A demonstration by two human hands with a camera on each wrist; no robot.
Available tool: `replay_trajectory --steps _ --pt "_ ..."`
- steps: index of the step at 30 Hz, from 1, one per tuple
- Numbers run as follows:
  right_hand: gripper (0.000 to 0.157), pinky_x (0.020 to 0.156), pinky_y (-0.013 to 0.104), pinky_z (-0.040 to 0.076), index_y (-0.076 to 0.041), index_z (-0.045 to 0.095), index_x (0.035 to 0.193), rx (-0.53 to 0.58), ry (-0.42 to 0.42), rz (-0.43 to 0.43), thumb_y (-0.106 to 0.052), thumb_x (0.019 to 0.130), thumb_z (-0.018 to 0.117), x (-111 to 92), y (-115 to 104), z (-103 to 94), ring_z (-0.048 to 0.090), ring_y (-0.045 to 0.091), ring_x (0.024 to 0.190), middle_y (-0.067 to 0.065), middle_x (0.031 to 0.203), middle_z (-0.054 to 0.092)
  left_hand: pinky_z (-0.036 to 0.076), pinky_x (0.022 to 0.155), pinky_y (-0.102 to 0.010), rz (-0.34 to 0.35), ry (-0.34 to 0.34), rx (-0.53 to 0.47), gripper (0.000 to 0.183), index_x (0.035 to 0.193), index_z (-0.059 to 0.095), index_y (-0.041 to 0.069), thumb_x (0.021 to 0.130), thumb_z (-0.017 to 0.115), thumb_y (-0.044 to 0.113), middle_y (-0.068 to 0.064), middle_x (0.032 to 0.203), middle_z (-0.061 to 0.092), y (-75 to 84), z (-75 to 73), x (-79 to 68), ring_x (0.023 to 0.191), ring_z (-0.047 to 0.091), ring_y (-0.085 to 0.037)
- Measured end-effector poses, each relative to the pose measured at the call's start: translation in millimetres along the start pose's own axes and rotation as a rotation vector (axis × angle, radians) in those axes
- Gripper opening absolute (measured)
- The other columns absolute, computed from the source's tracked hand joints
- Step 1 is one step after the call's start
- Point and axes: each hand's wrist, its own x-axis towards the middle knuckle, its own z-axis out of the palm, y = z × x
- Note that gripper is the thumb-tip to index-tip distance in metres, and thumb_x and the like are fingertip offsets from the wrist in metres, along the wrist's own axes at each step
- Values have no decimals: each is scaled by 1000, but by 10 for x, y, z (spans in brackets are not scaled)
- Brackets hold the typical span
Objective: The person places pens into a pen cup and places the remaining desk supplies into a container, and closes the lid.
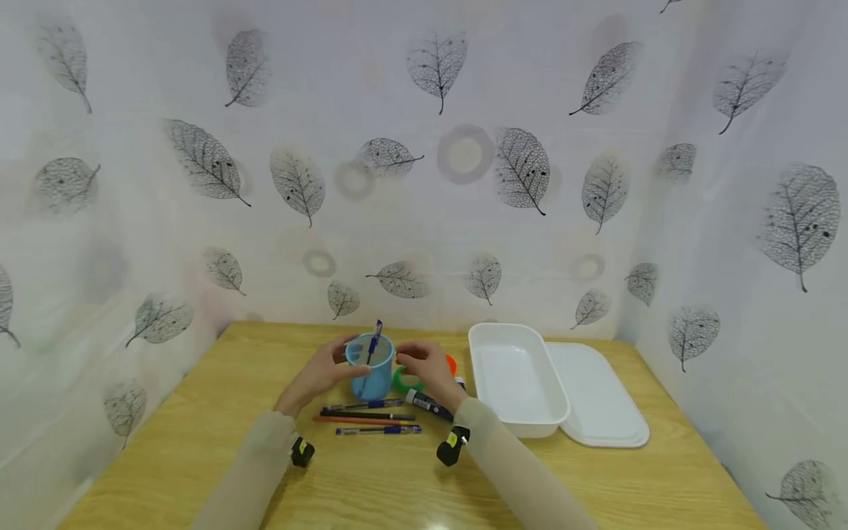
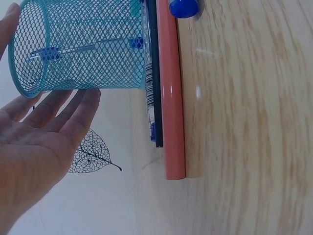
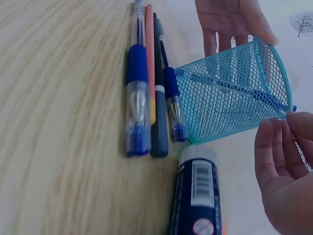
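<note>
A light-blue mesh pen cup (image 1: 372, 377) stands upright on the table with one blue-capped pen (image 1: 374, 338) leaning inside it. My left hand (image 1: 322, 372) holds the cup from its left side, thumb at the near rim and fingers around the far side. On the opposite side, my right hand (image 1: 427, 366) has its fingertips at the rim and appears to pinch it. In front of the cup lie two blue gel pens (image 1: 379, 430), a black pen (image 3: 159, 117) and an orange pencil-like stick (image 2: 171, 98). A dark glue stick (image 3: 198, 186) with a white cap lies beneath my right hand.
Behind the right hand are a green tape roll (image 1: 401, 380) and an orange round thing (image 1: 452, 364), partly hidden. To the right stand a white plastic box (image 1: 563, 408) and its flat white lid (image 1: 606, 397). A leaf-patterned curtain (image 1: 411, 221) borders the wooden table (image 1: 371, 486).
</note>
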Motion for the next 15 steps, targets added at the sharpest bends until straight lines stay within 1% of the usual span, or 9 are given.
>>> replay_trajectory --steps 3,7,11,15 --pt "27 88 44 58 4 65 119 -20 -29 7 -10 96 62 -31 12 -29 63 43 108 27 118 65 45 104 -54 0 8 1 81 151 36 12 84 78 31 -18 142 52 -26 -1 14 129 51 -39" --pt "30 83 37 59 7 64 120 -43 -73 25 -9 95 64 -61 82 -63 64 43 105 31 120 63 47 103 -51 3 12 4 84 151 36 12 83 79 34 -17 141 53 -23 -7 12 128 52 -37" --pt "32 81 33 60 7 63 120 -83 -99 21 -10 94 66 -87 151 -90 66 38 103 29 119 64 47 102 -50 10 11 14 83 151 36 12 83 79 35 -17 141 53 -20 -8 14 127 53 -37" --pt "32 79 33 60 5 65 119 -120 -152 28 -12 92 68 -130 169 -121 66 40 102 26 116 67 47 103 -51 9 9 21 83 150 37 14 82 79 36 -16 141 54 -25 -3 20 127 53 -37"
